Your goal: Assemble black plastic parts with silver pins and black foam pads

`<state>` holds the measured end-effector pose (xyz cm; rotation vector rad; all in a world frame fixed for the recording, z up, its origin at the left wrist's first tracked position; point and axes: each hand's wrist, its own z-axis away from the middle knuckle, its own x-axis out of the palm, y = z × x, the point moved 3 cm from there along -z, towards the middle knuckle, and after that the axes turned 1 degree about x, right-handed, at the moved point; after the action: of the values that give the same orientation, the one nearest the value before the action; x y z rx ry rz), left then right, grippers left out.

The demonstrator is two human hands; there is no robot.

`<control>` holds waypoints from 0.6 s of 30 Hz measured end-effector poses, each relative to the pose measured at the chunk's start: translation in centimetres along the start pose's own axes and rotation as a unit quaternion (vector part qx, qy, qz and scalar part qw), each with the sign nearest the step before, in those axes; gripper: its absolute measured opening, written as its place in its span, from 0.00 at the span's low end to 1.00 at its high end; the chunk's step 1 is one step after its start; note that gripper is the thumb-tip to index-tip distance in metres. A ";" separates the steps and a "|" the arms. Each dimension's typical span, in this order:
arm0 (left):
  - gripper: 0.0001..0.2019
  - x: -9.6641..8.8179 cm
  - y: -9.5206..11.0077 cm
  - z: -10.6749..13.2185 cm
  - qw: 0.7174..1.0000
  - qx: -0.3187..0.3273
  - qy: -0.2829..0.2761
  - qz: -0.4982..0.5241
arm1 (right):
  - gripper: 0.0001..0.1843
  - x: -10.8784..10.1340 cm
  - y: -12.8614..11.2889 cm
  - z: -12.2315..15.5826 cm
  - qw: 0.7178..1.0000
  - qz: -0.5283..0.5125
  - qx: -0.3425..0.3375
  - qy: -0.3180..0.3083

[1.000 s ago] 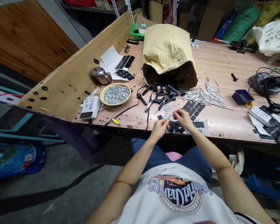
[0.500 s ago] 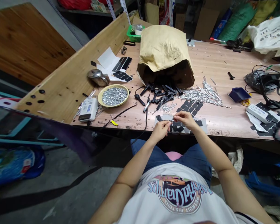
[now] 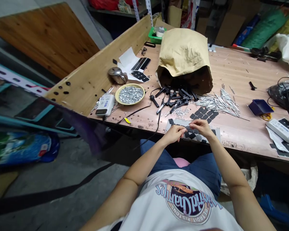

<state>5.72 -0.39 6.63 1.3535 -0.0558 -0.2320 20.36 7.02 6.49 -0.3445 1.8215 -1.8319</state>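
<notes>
My left hand (image 3: 175, 133) is closed in a pinch at the table's front edge, and whatever it holds is too small to name. Just right of it, my right hand (image 3: 200, 127) also pinches, with its contents hidden by the fingers. Both hands hover over a grey sheet (image 3: 216, 132) carrying black rounded pads (image 3: 192, 136). Behind them lie more black pads (image 3: 203, 114), small shiny metal bits (image 3: 181, 111), a heap of thin metal rods (image 3: 220, 103) and black plastic parts with stems (image 3: 174, 98).
A large brown paper bag (image 3: 184, 51) lies with its mouth towards me. Left stand a yellow bowl of metal pieces (image 3: 130, 94), a metal pot (image 3: 117, 75) and a white box (image 3: 106, 105). To the right are a dark blue tray (image 3: 258, 106) and another white box (image 3: 281, 130). A wooden wall (image 3: 96, 69) bounds the left.
The camera view has turned left, so the table appears shifted right. My hands have moved slightly apart from each other; both stay pinched over the grey sheet.
</notes>
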 end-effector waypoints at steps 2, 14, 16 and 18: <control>0.10 0.0 0.1 -0.1 1.000 -0.010 -0.027 0.002 | 0.24 -0.3 0.0 0.0 0.999 0.022 0.004 -0.025; 0.11 -0.2 0.5 -0.5 0.998 0.006 -0.032 -0.058 | 0.27 -0.2 -0.8 0.3 0.991 0.125 -0.019 -0.044; 0.11 -0.1 0.5 -0.5 0.997 0.017 -0.016 -0.078 | 0.29 -0.1 -1.0 0.3 0.989 0.147 -0.017 -0.028; 0.12 0.0 0.6 -0.5 0.995 0.035 0.001 -0.096 | 0.30 0.0 -1.2 0.2 0.986 0.166 -0.016 -0.013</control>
<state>5.88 0.20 7.08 1.4298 0.0691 -0.3940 20.25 6.82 7.70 -0.0677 1.7702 -1.5621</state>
